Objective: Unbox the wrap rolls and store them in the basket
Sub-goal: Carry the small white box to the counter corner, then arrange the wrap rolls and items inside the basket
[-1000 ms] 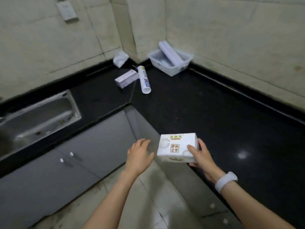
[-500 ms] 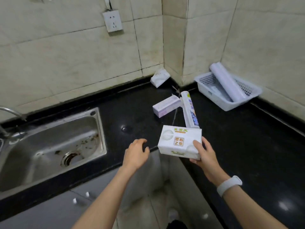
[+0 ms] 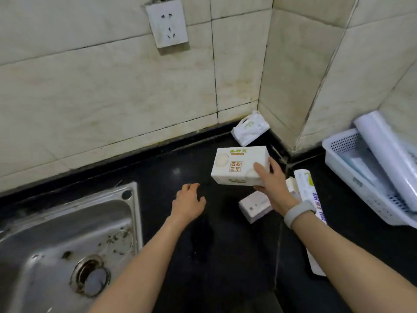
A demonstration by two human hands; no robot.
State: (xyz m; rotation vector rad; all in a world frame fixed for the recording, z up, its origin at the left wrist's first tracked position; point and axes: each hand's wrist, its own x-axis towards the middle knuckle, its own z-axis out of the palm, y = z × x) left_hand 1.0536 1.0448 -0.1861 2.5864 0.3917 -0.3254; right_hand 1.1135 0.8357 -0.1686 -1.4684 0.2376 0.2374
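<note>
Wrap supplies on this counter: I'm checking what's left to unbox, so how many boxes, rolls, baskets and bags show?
Boxes: 2, the white box in the right hand, and a small box on the counter
Rolls: 2, printed roll, plain roll in the basket
Baskets: 1, white basket
Bags: 1, white bag
Total: 6

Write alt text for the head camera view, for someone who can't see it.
A person's right hand holds a white box over a black counter while the left hand hovers open beside it. A basket holding a roll sits at right; a steel sink lies at left.
</note>
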